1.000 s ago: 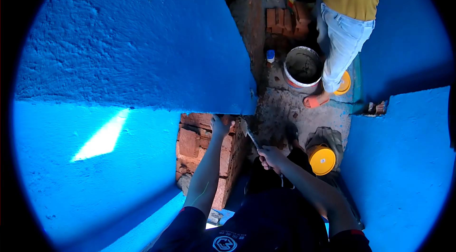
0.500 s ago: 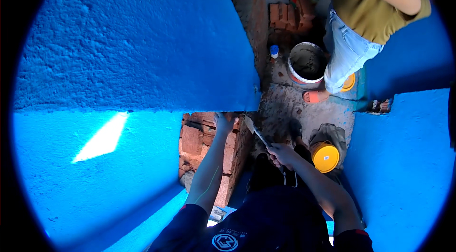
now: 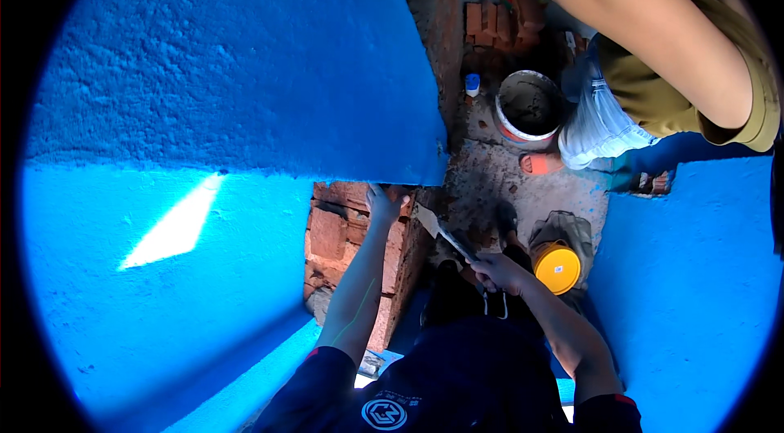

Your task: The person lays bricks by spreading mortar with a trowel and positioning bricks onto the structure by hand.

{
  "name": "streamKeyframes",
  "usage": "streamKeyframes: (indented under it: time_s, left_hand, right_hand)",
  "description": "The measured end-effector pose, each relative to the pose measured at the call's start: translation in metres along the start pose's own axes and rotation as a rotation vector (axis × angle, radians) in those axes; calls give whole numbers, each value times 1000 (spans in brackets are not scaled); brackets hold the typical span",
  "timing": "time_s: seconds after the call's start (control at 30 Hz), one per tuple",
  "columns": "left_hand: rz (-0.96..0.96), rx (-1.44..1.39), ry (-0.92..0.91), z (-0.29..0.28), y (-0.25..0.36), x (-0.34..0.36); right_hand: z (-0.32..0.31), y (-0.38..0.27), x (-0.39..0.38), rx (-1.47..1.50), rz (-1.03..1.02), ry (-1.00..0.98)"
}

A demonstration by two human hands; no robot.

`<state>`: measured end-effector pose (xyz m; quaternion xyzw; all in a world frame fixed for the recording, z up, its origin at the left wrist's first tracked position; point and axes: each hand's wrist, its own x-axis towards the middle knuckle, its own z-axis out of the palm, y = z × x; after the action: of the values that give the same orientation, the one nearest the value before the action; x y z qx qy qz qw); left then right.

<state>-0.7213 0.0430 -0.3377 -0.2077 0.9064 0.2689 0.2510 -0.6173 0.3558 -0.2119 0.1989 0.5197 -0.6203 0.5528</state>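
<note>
Your trowel (image 3: pixel 428 222) stands just beside the brickwork (image 3: pixel 328 235), its handle gripped in your right hand (image 3: pixel 500 273). Your left hand (image 3: pixel 382 206) touches the brickwork near the blade; a slip could cut its fingers. Their tips are obscured at the blue wall (image 3: pixel 245 82), so its grip cannot be determined. The co-worker's arm (image 3: pixel 629 25) leaves frame, hand unseen.

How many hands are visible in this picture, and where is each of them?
2. The left hand is at the brickwork, near the blue wall; the right hand grips the trowel. The co-worker's arm shows; their hands seem hidden or out of view.
</note>
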Motion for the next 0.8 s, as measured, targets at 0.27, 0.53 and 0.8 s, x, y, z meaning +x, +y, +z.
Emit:
streamKeyframes:
  time_s: [0.27, 0.53, 0.8]
  left_hand:
    - [-6, -94, 89, -9, -4, -5]
    - [-24, -344, 400, -30, -71, -69]
    - [-110, -362, 526, -18, -115, -151]
  right_hand:
    - [-14, 38, -11, 355, 111, -162]
    - [-14, 29, -28, 378, 93, -189]
    - [20, -12, -75, -169, -234, -102]
